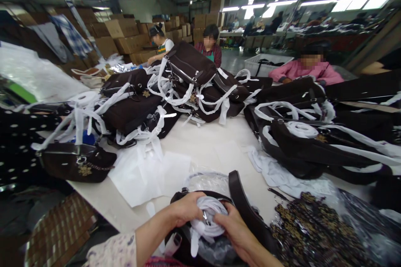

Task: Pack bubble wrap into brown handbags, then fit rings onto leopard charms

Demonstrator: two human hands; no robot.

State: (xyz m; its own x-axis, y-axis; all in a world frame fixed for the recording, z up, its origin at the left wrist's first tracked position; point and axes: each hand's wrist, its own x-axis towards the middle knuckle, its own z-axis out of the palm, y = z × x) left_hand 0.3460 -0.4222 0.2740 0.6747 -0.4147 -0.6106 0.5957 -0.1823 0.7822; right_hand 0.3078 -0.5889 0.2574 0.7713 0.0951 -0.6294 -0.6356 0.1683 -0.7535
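Observation:
Close in front of me, a coiled strap wrapped in white paper (209, 218) sits over the open mouth of a dark brown handbag (180, 250). My left hand (189, 208) grips the coil from its left side, thumb and fingers around the edge. From the right, my right hand (230, 222) holds the same coil, its thumb pressed on top. A metal clasp shows in the middle of the coil. Clear plastic lies inside the bag below it. The bag's dark handle (239, 194) arches up to the right of my hands.
Dark handbags with white-wrapped straps are piled at the back (191, 64), left (78, 162) and right (291, 150). A heap of beaded charms (313, 229) lies at right. White paper sheets (147, 175) rest on the table (216, 137). Several people sit or stand beyond.

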